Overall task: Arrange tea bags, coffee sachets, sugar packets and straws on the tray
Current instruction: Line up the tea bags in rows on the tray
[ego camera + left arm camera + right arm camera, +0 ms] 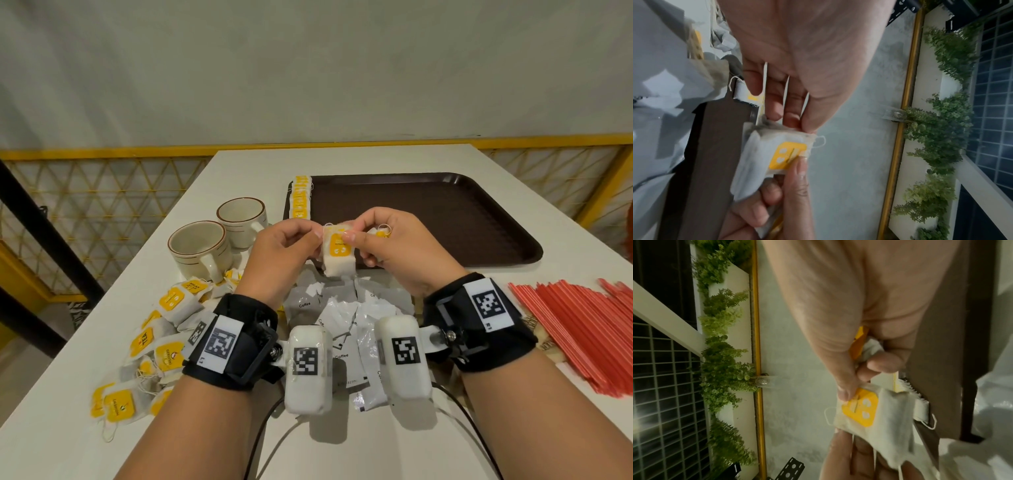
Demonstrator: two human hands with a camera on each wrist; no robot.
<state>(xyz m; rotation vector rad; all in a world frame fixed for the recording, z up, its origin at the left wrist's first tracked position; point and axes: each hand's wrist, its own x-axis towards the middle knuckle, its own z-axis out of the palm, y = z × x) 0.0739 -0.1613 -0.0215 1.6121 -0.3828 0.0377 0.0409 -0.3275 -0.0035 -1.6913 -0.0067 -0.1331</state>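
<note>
Coffee sachets (pixel 346 329) are heaped just before the tray (pixel 445 219); above them one tea bag (pixel 337 253) is pinched by left hand (pixel 277 253) and right hand (pixel 400 250), cups (pixel 219 240) left.

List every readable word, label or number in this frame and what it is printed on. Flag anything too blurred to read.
"TEA": yellow tag of a tea bag in the loose pile on the left.
"Coffee": grey sachet near the left wrist.
"Coffee": another sachet between the wrist cameras.
Held tea bag: tag shows white shapes only, small print unreadable.
Other tea tags: print too blurred.
Wristband markers: black-and-white codes, no text.
</note>
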